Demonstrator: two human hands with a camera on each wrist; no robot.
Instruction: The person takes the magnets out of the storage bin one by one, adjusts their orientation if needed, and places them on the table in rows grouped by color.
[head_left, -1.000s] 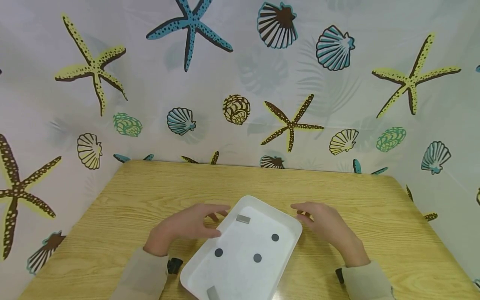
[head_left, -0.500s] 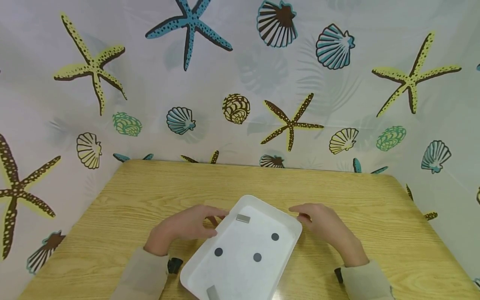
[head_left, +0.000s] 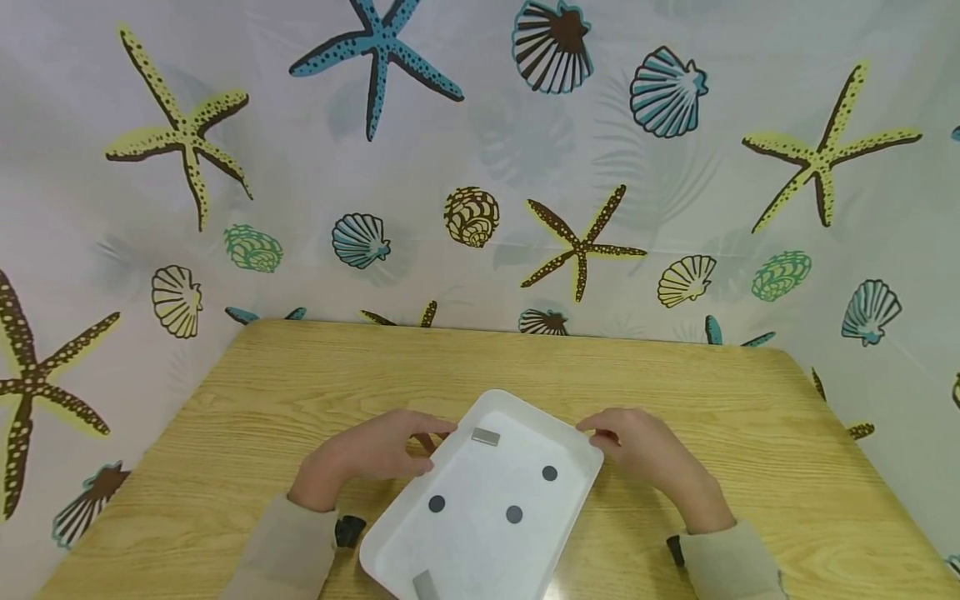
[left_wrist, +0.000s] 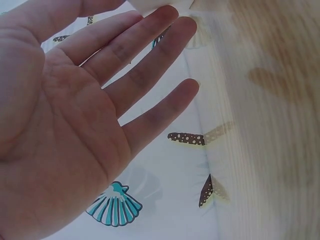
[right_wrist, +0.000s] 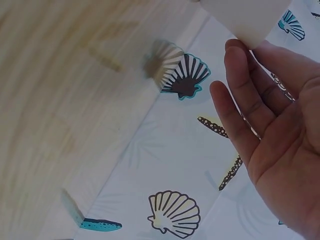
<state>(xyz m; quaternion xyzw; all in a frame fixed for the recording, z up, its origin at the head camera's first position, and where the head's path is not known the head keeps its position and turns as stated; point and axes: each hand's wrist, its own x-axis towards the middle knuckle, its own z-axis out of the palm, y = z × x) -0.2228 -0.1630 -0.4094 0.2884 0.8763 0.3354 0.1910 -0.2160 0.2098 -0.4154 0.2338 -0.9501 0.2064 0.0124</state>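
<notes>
A white shallow rectangular tray lies at a slant on the wooden table, its near end cut off by the lower edge of the head view. Inside are three dark round discs, one towards the right wall, and two grey flat bars, one near the far corner. My left hand touches the outer left wall with thumb and fingertips; the left wrist view shows its fingers spread and nearly straight. At the far right corner, the fingertips of my right hand rest against the tray, fingers only slightly bent.
The wood-grain table meets a white curtain printed with starfish and shells at its back and sides. Both forearms wear beige sleeves, with a small dark device at the left cuff.
The right hand has moved slightly left, its fingertips coming up to the tray's corner. The left fingertips have drawn in a little against the wall. The tray stays in place.
</notes>
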